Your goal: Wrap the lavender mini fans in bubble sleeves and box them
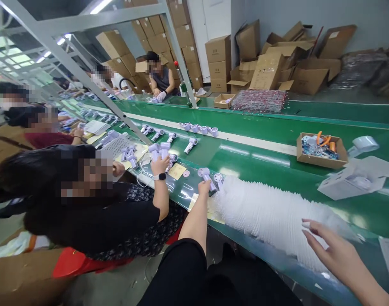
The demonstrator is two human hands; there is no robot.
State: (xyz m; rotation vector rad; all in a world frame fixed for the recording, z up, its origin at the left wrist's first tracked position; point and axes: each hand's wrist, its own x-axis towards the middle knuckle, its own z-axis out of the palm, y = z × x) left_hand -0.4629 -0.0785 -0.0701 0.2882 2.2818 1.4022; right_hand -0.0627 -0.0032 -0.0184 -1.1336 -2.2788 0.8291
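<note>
My left hand (pixel 204 187) is closed around the handle of a small lavender handheld fan (pixel 206 173), held over the near edge of the bench. Just right of it is another fan with a round spoked grille (pixel 218 177). A long row of thin white translucent packing sleeves (pixel 264 206) leans along the bench between my hands. Above the right end of this row hovers my right hand (pixel 334 250), thumb and fingers apart, with nothing visible in it.
A co-worker's hand (pixel 160 165) holds lavender fans to my left. More fans (pixel 191 145) lie on the green belt (pixel 255 163). A cardboard tray (pixel 322 159) of tools and parts, a tape roll (pixel 365 143) and an opened white box (pixel 350 182) are at right. A metal frame post (pixel 114 108) slants across.
</note>
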